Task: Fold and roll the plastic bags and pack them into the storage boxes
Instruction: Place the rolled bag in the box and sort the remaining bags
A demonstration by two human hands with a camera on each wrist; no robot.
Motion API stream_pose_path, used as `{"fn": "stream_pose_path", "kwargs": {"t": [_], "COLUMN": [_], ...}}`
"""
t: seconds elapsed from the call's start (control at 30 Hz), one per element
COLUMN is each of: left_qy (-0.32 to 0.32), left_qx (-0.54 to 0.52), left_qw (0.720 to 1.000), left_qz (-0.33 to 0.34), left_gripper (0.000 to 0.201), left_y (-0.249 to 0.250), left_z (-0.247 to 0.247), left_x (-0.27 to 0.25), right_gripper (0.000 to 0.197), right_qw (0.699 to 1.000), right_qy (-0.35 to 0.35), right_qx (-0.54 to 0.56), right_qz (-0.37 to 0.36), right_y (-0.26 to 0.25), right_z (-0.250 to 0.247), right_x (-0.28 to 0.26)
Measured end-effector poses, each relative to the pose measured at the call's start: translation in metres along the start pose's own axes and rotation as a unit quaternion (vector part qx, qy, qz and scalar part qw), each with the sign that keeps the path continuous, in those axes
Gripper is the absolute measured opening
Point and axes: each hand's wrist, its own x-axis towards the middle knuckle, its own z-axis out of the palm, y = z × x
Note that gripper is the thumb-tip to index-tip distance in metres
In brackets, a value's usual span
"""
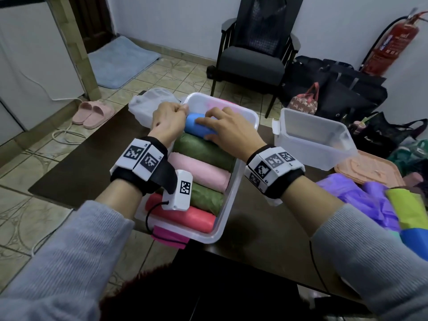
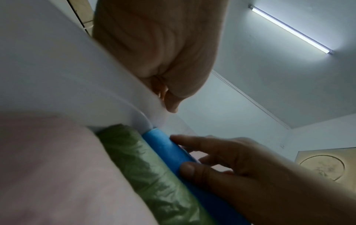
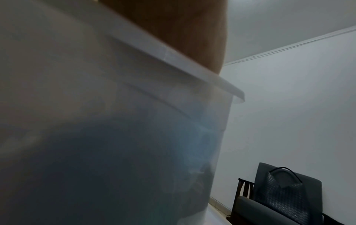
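Note:
A translucent storage box (image 1: 238,181) stands mid-table, packed with rolled bags: red (image 1: 185,218), green (image 1: 206,198), pink (image 1: 199,174), green (image 1: 203,151) and, farthest, a blue roll (image 1: 193,126). My right hand (image 1: 227,128) holds the blue roll, fingers over its top and thumb on its near side; the left wrist view shows the same hand (image 2: 240,167) on the same blue roll (image 2: 165,146). My left hand (image 1: 170,117) is curled over the box's far left rim, gripping it. The right wrist view shows only the blurred box wall (image 3: 115,106).
An empty second box (image 1: 312,140) sits to the right, with a peach lid (image 1: 370,170) behind loose purple (image 1: 361,200) and yellow-green bags (image 1: 407,209). A white bag (image 1: 150,100) lies beyond the left hand. A magenta bag (image 1: 169,235) pokes out at the table's near edge. A chair (image 1: 252,54) stands behind.

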Motion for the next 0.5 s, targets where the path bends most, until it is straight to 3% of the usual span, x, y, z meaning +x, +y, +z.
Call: {"fn": "stream_pose_path", "kwargs": {"t": [0.1, 0.23, 0.33, 0.43, 0.5], "left_qy": [0.010, 0.017, 0.013, 0.007, 0.007], "left_qx": [0.000, 0.006, 0.000, 0.006, 0.012], "left_qw": [1.000, 1.000, 1.000, 1.000, 1.000], "left_qz": [0.008, 0.019, 0.005, -0.018, -0.028], "left_gripper": [0.046, 0.042, 0.038, 0.038, 0.033], "left_y": [0.000, 0.000, 0.001, 0.005, 0.004], "left_z": [0.002, 0.003, 0.007, 0.013, 0.017], "left_x": [0.000, 0.000, 0.003, 0.007, 0.011], "right_gripper": [0.044, 0.042, 0.041, 0.047, 0.055], "right_qw": [0.999, 0.997, 0.997, 0.974, 0.921], "right_qy": [-0.027, -0.009, 0.002, 0.144, 0.195], "right_qx": [0.033, -0.074, -0.054, 0.052, 0.166], "right_qz": [0.031, 0.036, 0.050, 0.168, 0.292], "right_y": [0.004, 0.000, 0.002, 0.002, -0.002], "right_z": [0.000, 0.006, 0.007, 0.008, 0.006], "right_x": [0.003, -0.002, -0.005, -0.013, -0.027]}}
